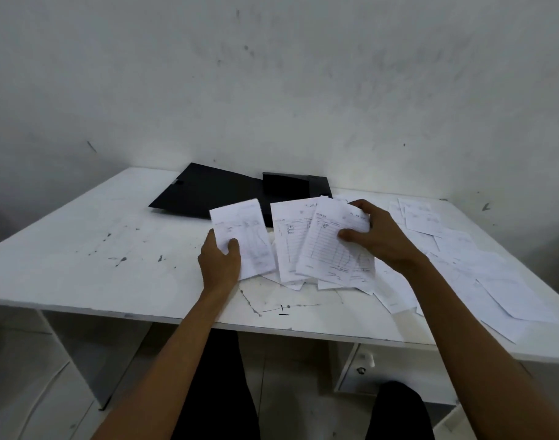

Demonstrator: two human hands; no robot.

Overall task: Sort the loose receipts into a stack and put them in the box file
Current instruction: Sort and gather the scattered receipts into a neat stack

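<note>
My left hand point(219, 265) grips a white receipt point(249, 236) by its lower left corner, lifted slightly off the table. My right hand point(376, 236) is closed on a fanned bunch of receipts point(322, 246), thumb on top near their upper right edge. More loose receipts point(481, 271) lie scattered over the right side of the white table point(97, 258). The black box file point(208, 192) lies open at the back of the table, just behind the held papers, its lid spread to the left.
A scuffed white wall stands directly behind the table. The table's left half shows only dark marks and scratches. A drawer unit with a knob point(360, 369) sits under the table at right. My legs in dark trousers are below the front edge.
</note>
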